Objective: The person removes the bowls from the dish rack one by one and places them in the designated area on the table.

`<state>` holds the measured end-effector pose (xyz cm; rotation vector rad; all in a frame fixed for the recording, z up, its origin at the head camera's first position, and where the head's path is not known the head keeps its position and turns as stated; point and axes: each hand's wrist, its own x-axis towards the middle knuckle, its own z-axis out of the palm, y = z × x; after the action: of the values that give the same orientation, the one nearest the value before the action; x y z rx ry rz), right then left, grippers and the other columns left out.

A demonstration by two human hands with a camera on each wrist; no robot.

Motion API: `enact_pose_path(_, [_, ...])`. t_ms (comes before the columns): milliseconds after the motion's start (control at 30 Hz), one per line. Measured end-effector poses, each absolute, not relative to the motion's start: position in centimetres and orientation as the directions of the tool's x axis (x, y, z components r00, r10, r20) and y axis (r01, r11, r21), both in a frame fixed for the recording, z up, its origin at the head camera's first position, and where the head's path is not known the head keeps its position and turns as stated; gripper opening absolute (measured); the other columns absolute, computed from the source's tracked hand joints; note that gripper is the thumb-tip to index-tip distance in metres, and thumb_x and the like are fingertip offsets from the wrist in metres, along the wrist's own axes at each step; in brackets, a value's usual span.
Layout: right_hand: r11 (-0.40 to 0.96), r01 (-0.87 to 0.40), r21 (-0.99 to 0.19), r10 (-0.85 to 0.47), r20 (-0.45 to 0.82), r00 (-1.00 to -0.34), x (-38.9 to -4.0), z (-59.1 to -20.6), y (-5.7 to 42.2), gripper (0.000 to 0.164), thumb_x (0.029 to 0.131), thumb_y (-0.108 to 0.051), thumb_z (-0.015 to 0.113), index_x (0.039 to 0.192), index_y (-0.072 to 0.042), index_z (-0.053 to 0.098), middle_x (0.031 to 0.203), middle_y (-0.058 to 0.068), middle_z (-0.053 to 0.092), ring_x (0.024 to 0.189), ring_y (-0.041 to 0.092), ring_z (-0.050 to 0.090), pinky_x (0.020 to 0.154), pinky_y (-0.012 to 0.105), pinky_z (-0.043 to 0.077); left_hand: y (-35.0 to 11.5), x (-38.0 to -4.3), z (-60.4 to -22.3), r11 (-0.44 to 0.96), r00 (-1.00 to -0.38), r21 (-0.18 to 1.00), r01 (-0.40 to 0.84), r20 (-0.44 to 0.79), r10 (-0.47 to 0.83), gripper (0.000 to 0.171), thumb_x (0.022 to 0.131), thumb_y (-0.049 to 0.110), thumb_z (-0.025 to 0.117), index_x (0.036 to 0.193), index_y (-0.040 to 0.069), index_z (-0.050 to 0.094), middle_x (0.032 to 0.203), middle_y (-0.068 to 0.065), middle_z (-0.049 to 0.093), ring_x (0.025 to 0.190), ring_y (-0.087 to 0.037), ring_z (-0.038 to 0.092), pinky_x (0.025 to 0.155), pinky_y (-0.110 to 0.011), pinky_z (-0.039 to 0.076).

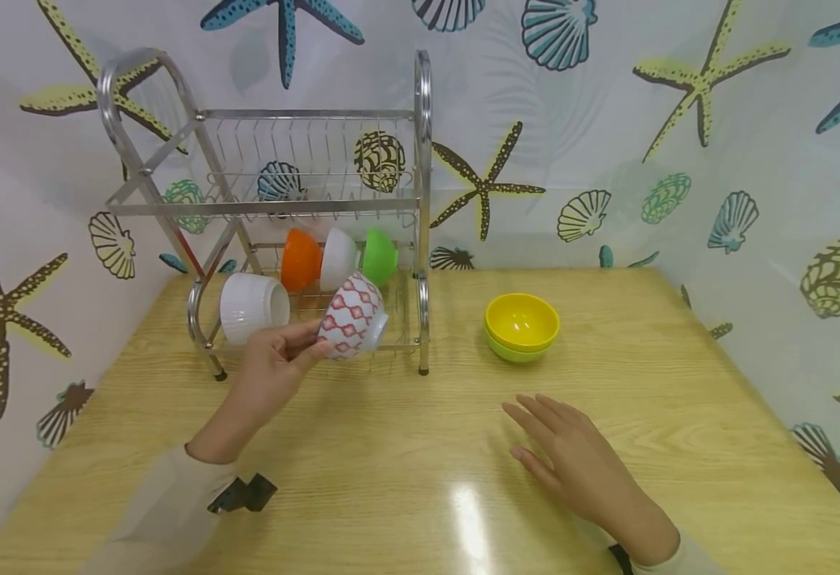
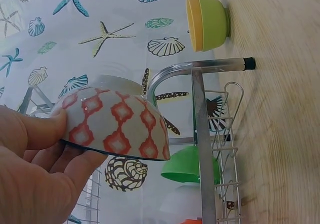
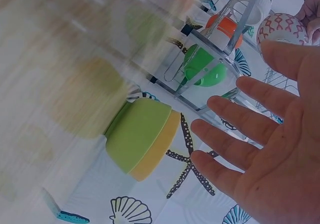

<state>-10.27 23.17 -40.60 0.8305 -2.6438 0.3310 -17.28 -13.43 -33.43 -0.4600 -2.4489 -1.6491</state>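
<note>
My left hand [image 1: 276, 367] grips a white bowl with a red diamond pattern [image 1: 351, 319], tilted on its side in front of the dish rack's lower shelf. In the left wrist view the thumb lies on the patterned wall [image 2: 117, 119] and the fingers are at the rim. My right hand [image 1: 571, 455] is held over the table with its fingers spread and nothing in them. Nearest to it stands a yellow bowl [image 1: 523, 321] nested in a light green bowl [image 1: 517, 351].
A two-tier metal dish rack [image 1: 423, 208] stands at the back left. On its lower shelf, tilted, are a ribbed white bowl [image 1: 243, 307], an orange bowl [image 1: 300, 259], a plain white bowl [image 1: 338, 259] and a bright green bowl [image 1: 380, 257]. Patterned cloth [image 1: 607, 120] hangs behind.
</note>
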Motion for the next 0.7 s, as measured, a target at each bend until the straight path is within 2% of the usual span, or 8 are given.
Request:
enact_pose_path(133, [0.803,-0.584,-0.119,-0.504,0.386,-0.772,-10.3,-40.6,23.3,0.053,0.086,-0.025,0.072,0.134,-0.011,0.055,0.132,0.017,0.057,0.119,0.041,0.053,0.096,0.058,0.044,-13.0,-17.1,-33.5,0.347,-0.923,0.858,0.380,0.330,0.196,0.032,0.089,-0.001,0.063,0.121,-0.007,0.062,0.110,-0.021,0.068,0.084,0.000,0.066,0.074,-0.026,0.058])
enact_pose_path(233, [0.808,-0.577,-0.121,-0.500,0.378,-0.779,-10.3,-40.7,23.3,0.053,0.087,-0.026,0.071,0.135,-0.011,0.054,0.133,0.016,0.056,0.119,0.041,0.053,0.097,0.058,0.044,-12.7,-16.9,-33.6,0.335,-0.901,0.840,0.427,0.365,0.234,0.031,0.088,-0.004,0.063,0.119,-0.008,0.063,0.108,-0.021,0.068,0.085,-0.006,0.068,0.073,-0.028,0.058])
enact_pose_path(433, [0.804,-0.581,-0.127,-0.499,0.389,-0.775,-10.4,-40.7,23.2,0.053,0.087,-0.025,0.071,0.135,-0.011,0.054,0.133,0.017,0.056,0.119,0.041,0.053,0.096,0.058,0.044,-12.0,-16.2,-33.6,0.354,-0.871,0.799,0.487,0.411,0.270,0.028,0.086,-0.007,0.065,0.114,-0.009,0.065,0.107,-0.021,0.069,0.089,-0.021,0.069,0.073,-0.020,0.057])
enact_pose_path(700, [0.803,-0.581,-0.135,-0.496,0.390,-0.776,-10.7,-40.4,23.1,0.052,0.088,-0.027,0.069,0.136,-0.012,0.053,0.133,0.017,0.056,0.120,0.041,0.052,0.097,0.059,0.043,-11.2,-15.4,-33.5,0.382,-0.843,0.753,0.535,0.443,0.306,0.029,0.084,-0.006,0.067,0.113,-0.007,0.067,0.107,-0.019,0.069,0.092,-0.025,0.070,0.075,-0.024,0.057])
